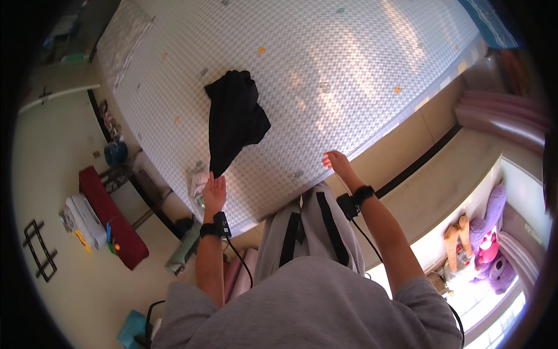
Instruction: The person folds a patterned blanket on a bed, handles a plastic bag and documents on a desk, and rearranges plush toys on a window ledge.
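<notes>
A black cloth garment (pixel 237 109) lies crumpled on the patterned, quilted cover of a bed (pixel 305 87). Its near end narrows to a stretched point at the fingertips of my left hand (pixel 215 192), which appears to pinch that corner; my thumb is hard to make out. Beside this hand, on the bed, is a small clear plastic package (pixel 197 183) with pinkish contents, partly covered. My right hand (pixel 335 161) hovers near the front edge of the bed with its fingers loosely bent apart and nothing in them. Each wrist wears a black strap with a small cabled box.
To the left stands a narrow table with a dark red cover (pixel 113 222), bearing a white appliance-like object (pixel 85 218). A blue bin (pixel 116 152) is near the wall. Plush toys (pixel 490 266) sit by the bright window at right, near pink curtains (pixel 501 113). A grey patterned cloth (pixel 124 39) lies at the far-left bed corner.
</notes>
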`<state>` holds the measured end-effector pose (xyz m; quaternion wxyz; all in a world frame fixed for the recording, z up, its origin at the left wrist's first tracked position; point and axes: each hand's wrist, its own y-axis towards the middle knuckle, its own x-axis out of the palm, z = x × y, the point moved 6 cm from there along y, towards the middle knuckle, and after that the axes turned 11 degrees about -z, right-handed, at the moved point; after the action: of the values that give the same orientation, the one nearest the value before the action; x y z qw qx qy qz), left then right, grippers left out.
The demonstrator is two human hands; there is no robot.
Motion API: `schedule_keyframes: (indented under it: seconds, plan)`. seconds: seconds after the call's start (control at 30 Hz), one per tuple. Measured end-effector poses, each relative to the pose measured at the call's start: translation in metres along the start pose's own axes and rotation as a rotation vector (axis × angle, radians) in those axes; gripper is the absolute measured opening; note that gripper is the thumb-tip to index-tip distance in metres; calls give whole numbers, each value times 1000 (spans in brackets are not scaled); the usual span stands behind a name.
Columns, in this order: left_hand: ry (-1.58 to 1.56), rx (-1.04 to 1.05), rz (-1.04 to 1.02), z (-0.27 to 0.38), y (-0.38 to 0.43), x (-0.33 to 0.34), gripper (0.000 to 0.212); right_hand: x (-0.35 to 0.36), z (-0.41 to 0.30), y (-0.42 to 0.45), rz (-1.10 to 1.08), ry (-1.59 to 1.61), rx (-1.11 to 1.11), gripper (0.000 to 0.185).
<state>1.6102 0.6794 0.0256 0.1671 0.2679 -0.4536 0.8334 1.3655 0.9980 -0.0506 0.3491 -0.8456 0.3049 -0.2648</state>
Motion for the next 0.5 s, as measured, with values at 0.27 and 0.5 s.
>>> schedule_keyframes:
  seconds: [0.27,0.5]
  plan:
    - [296,-21,85,-1,-64,-68,29,126,-11,50,-300,-191,30,24]
    - [7,-62,-252,11,-86,-22,19,210,-23,52,-198,-469,-181,51]
